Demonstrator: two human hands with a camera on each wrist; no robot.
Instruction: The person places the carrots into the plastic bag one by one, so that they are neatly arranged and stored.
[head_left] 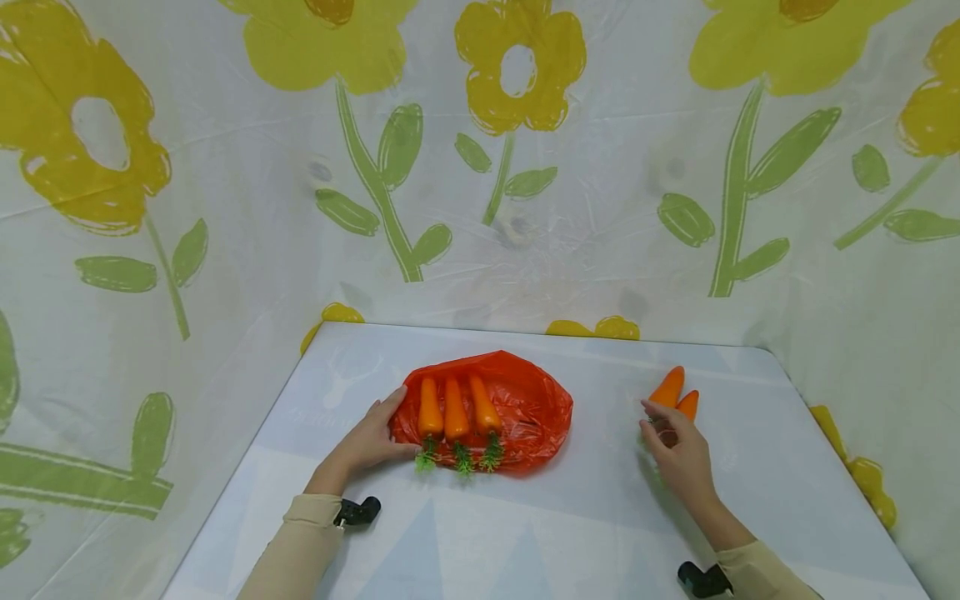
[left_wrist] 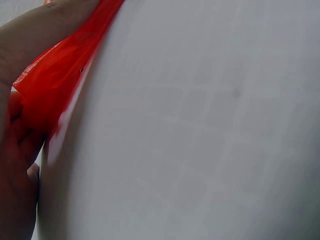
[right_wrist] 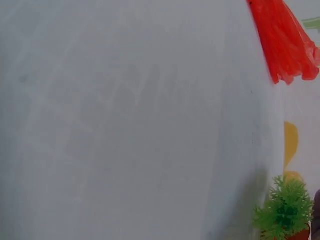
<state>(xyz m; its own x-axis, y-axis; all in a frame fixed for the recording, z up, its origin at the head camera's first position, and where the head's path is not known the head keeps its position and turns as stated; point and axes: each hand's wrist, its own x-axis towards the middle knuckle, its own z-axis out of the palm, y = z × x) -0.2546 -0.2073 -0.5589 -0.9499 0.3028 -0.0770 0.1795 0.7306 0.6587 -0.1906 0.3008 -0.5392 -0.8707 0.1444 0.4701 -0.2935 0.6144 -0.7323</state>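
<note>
A crinkled red plastic bag [head_left: 532, 408] lies spread on the table, with three orange toy carrots [head_left: 454, 408] side by side on it, their green tops toward me. At its left edge my left hand [head_left: 369, 442] grips the plastic; in the left wrist view the red bag [left_wrist: 60, 75] passes between thumb and fingers. Over at the right, my right hand [head_left: 678, 454] reaches over the lower ends of two more carrots [head_left: 670, 387]. Its thumb and index fingertips are apart. A carrot's green top [right_wrist: 285, 210] shows beside that hand in the right wrist view.
The white table [head_left: 600, 525] carries pale blue triangle prints. A floral curtain [head_left: 570, 208] hangs behind it and along both sides. Black wrist cameras [head_left: 358, 511] are strapped at both sleeves.
</note>
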